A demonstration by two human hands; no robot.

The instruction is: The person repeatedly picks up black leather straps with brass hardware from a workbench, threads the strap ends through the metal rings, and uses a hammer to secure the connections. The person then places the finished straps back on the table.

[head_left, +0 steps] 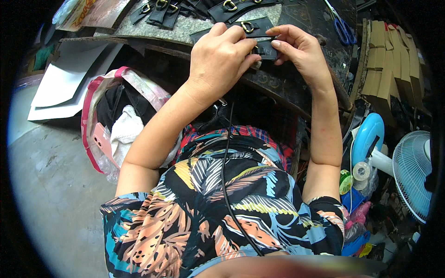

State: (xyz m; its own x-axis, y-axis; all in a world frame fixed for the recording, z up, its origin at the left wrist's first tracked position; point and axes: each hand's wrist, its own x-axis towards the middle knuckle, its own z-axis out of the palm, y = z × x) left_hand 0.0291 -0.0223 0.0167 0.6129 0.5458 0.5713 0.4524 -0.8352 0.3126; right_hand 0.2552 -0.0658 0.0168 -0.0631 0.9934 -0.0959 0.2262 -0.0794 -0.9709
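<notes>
Grey concrete floor (pixel 51 185) spreads along the left, while the dark, worn bench (pixel 308 23) fills the far side, its rough front edge passing beneath the person's wrists. A pale blue fan (pixel 412 171) and stacked tan cartons (pixel 389 60) crowd the right, and an open, pink-rimmed bag (pixel 85 116) (a phone tucked inside) sits below the bench at left. On the bench lies a speckled grey slab (pixel 116 31), its far part covered by black pieces with gold rings (pixel 162 16). More room shows right of the hands, a dark stretch reaching to the blue-handled scissors (pixel 344 31). The left hand (pixel 220 53), fingers curled, grips the left end of a small black strap (pixel 268 51); the right hand (pixel 296 48) pinches its right end between thumb and forefinger. The strap sits between both sets of fingertips, near the bench's front edge.
</notes>
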